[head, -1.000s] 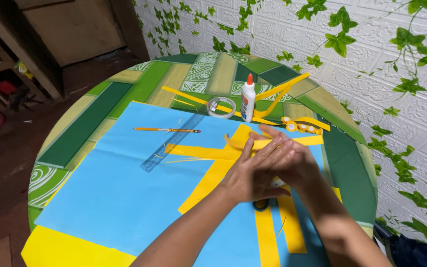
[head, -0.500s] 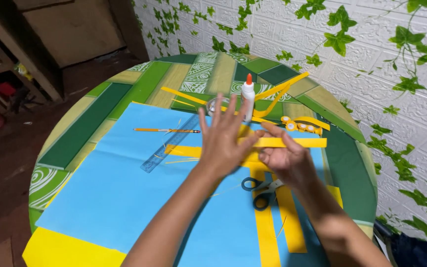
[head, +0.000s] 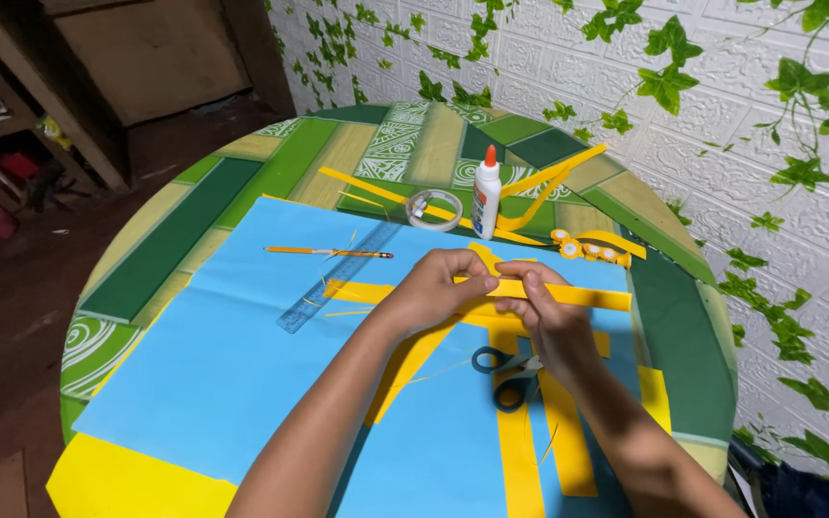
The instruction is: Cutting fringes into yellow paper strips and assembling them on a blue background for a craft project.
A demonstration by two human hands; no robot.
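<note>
Head view: round counter (head: 194, 230) with a green patchwork cover, set against a white embossed wall hung with ivy; dark floor and wooden shelving to the far left. Blue paper sheet (head: 242, 355) covers most of the counter, with a yellow sheet (head: 127, 484) under its near edge.

Yellow paper strip (head: 568, 293): held level just above the blue sheet, between both hands. Left hand (head: 434, 293) grip pressed together, pinching the strip's left part; right hand (head: 549, 321) grip pinching it just beside. The strip's free end runs out to the right of the grip.

Scissors (head: 506, 369): flat on the sheet, directly below the right hand. Clear ruler (head: 338, 278) and pencil (head: 328, 252): left of the grip. Tape roll (head: 434, 209) and glue bottle (head: 485, 195), upright, cap on: beyond the grip. More yellow strips (head: 520, 451) lie nearer than the grip.
</note>
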